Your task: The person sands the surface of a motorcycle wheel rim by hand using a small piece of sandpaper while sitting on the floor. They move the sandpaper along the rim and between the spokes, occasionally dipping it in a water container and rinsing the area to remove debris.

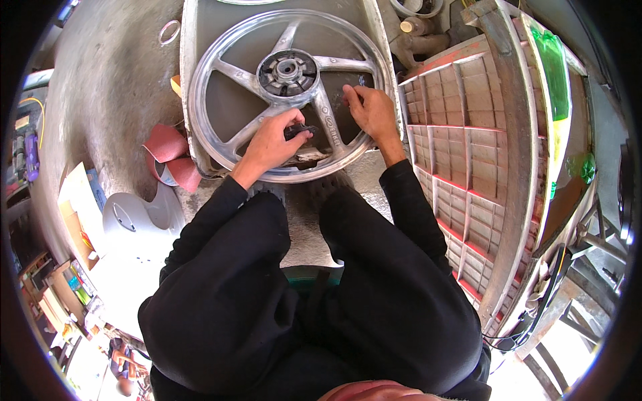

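Note:
A silver spoked wheel [208,87] with a dark hub [288,69] lies across a pale rectangular basin [190,40] of murky grey water. My left hand [271,142] is closed around a small black piece [299,131] over the near part of the wheel, between two spokes. To the right, inside the wheel's right side, my right hand [372,112] is curled closed above the water, its wrist over the rim. Whether it holds anything is hidden. Below my left hand, a light brown chunk [310,154] shows by the near rim.
Curled reddish sheets [167,150], looking like sandpaper, lie left of the basin. Farther left stand a curved silver panel [137,217] and cardboard [79,200]. A metal rack with red edges [461,127] rises on the right. A small ring [170,32] lies on the concrete floor.

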Available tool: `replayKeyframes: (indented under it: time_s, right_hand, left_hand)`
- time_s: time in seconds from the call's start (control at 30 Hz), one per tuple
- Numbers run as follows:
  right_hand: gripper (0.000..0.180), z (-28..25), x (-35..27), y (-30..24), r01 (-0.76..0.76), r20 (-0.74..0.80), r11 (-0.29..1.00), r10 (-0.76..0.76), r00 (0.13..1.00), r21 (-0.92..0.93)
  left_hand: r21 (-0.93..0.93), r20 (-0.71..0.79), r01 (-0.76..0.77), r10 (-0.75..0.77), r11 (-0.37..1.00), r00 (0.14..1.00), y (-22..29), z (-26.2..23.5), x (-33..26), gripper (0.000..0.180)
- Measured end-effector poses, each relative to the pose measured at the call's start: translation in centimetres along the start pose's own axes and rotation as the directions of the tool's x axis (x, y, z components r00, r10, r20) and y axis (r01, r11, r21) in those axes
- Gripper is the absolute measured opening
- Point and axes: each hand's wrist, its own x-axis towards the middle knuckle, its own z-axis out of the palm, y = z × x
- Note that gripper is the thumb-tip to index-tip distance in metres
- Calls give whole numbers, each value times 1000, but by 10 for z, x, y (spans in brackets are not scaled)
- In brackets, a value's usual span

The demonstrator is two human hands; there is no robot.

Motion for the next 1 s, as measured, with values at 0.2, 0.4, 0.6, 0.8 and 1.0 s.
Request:
replayKeyframes:
  time_s: [0.2, 0.4, 0.6, 0.8, 1.0]
  right_hand:
    - [46, -3, 2, -1, -40, -75, 996, 46, 996, 83]
    - [47, 0, 4, 2, -46, -111, 992, 58, 992, 116]
    - [48, 1, 4, 6, -65, -78, 997, 67, 995, 31]
    - [48, -2, 5, 3, -56, -115, 986, 74, 991, 158]
    - [48, 1, 2, 1, -59, -119, 990, 75, 990, 129]
  left_hand:
    - [89, 78, -211, 205, 973, 976, 38, 0, 3, 21]
    - [242, 139, -347, 321, 906, 937, 57, 17, 10, 23]
    - [496, 265, -561, 501, 662, 824, 49, 34, 11, 43]
    - [440, 431, -319, 114, 840, 895, 54, 17, -4, 55]
    - [352, 461, -450, 267, 821, 847, 49, 2, -10, 45]
